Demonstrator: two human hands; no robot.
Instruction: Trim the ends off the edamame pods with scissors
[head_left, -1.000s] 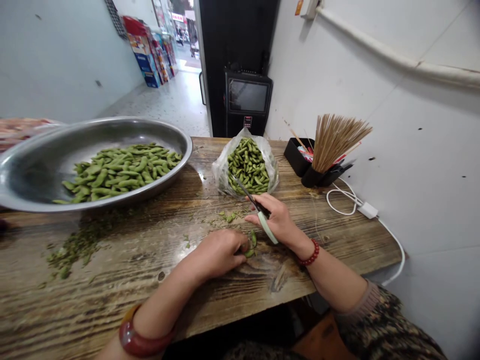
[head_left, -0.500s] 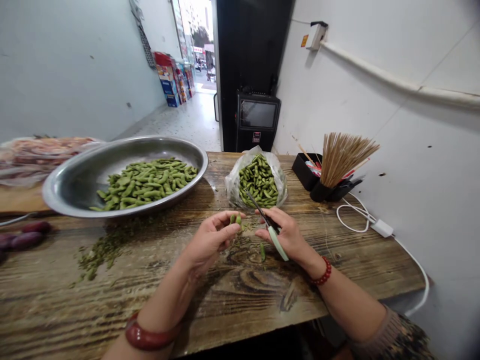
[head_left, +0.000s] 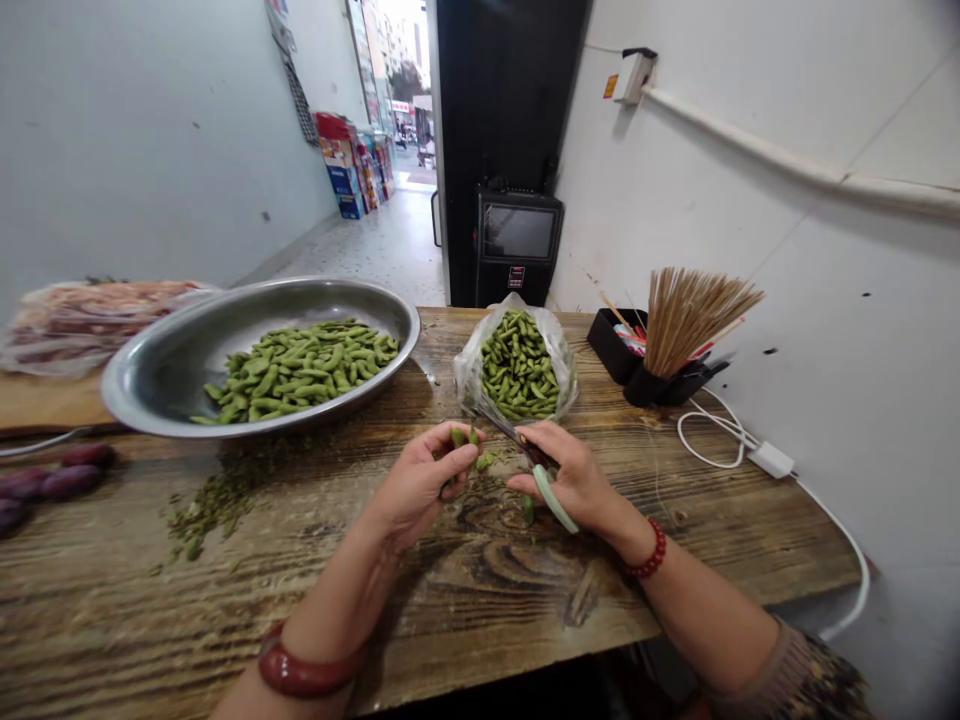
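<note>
Between thumb and fingers, my left hand (head_left: 429,466) pinches green edamame pods (head_left: 465,438), their tips pointing up. My right hand (head_left: 568,474) is closed around scissors (head_left: 553,497) with pale green handles. The dark blades reach left, close to the tips of the pinched pods. Under the scissors, a single pod lies on the wooden table (head_left: 480,600). Just beyond my hands stands a clear plastic bag (head_left: 471,368) full of edamame pods (head_left: 523,368). To the left, a wide metal basin (head_left: 161,375) holds more pods (head_left: 307,365).
Green trimmings (head_left: 214,508) are scattered before the basin. Purple-red oval produce (head_left: 73,482) and bagged meat (head_left: 97,315) lie at far left. On the right stand a black holder of wooden skewers (head_left: 694,320) and a white cable with an adapter (head_left: 771,460), near the wall.
The scissors have swung left, and their blades now lie by the tips of the pods in my left hand. My left hand has barely moved. The whole view has shifted slightly.
</note>
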